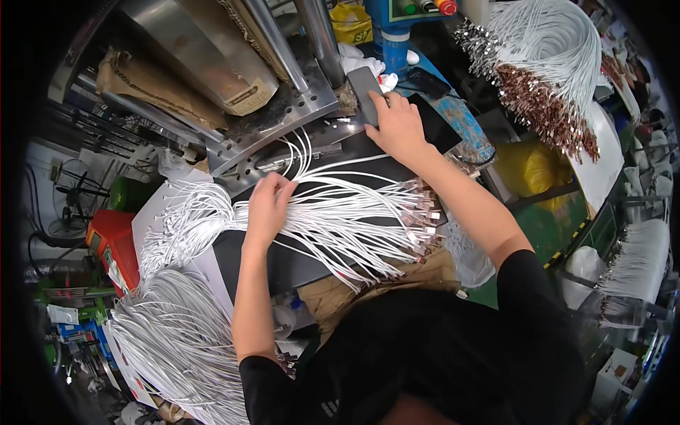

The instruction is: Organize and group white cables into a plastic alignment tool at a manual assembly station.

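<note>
A fanned bundle of white cables (340, 219) lies across a dark work surface in front of me, its metal-tipped ends spread to the right. My left hand (268, 207) is over the bundle's left part, thumb and fingers closed on a few of the cables. Some of those cables curve up under the metal press frame. Farther off to the right, my right hand (400, 127) touches a dark grey rectangular block (363, 92). Its thumb and index finger are spread along the block's near right side. Small white connectors (191, 223) cluster at the bundle's left end.
A steel press (273, 117) with thick columns stands at the far left. A blue control post with coloured buttons (425, 7) rises behind my right hand. Thick cable coils lie at the near left (177, 347) and far right (552, 42). A red bin (113, 248) is at left.
</note>
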Motion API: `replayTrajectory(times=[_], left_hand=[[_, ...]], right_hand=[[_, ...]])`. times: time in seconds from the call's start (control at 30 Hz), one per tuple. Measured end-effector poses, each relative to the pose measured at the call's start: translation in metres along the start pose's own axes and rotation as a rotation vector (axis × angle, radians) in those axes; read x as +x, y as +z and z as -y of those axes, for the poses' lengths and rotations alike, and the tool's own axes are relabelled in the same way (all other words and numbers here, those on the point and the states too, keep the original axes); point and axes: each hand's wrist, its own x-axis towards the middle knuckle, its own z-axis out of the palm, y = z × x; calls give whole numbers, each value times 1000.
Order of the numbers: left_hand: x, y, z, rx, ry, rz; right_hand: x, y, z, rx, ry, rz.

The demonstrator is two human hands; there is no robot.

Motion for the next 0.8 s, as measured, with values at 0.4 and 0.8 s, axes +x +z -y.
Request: replayTrajectory(times=[0.4, 0.8], left_hand=[[10, 22, -49, -14, 83, 203], [-4, -26, 31, -201, -135, 182]], right_hand=[[-6, -59, 57, 630, -274, 62], [-38, -48, 39, 44, -334, 447]])
